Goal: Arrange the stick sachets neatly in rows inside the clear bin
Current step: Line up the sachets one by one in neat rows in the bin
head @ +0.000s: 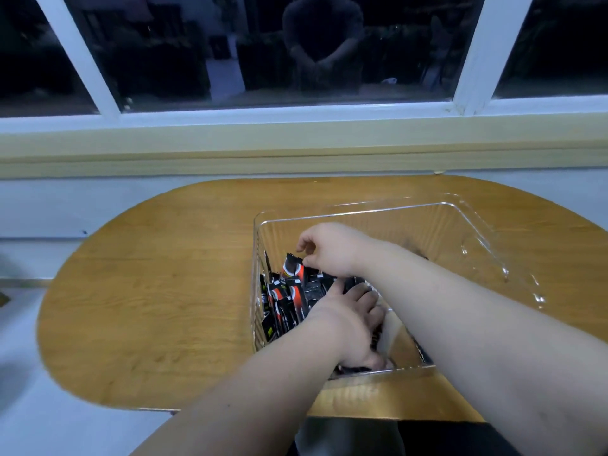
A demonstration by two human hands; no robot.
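- From my feed, the window point(204, 54) fills the top of the view. Its panes are dark, its frame is white, and a pale sill runs under it.
- Below it is the wooden bench point(148, 291), which has rounded ends and sits close to the wall under the sill.
- The clear bin point(362, 212) stands on the right half of the bench, with its near wall close to the bench's front edge. The right part of the bin floor is bare.
- Both bare forearms reach into the bin, one from the lower left and one from the right.
- The left hand point(352, 330) is low in the bin near its front wall, with fingers laid over the dark packets. I cannot tell whether its grip is holding any of them (that patch is blurred).
- The right hand point(332, 248) is further in, above the pile. Its grip is narrow, with curled fingertips pinching the top edge of one sachet point(292, 269).
- The stick sachets point(283, 311) are black with red-orange patches. They are crowded against the bin's left wall, mostly upright or leaning and overlapping at uneven angles.
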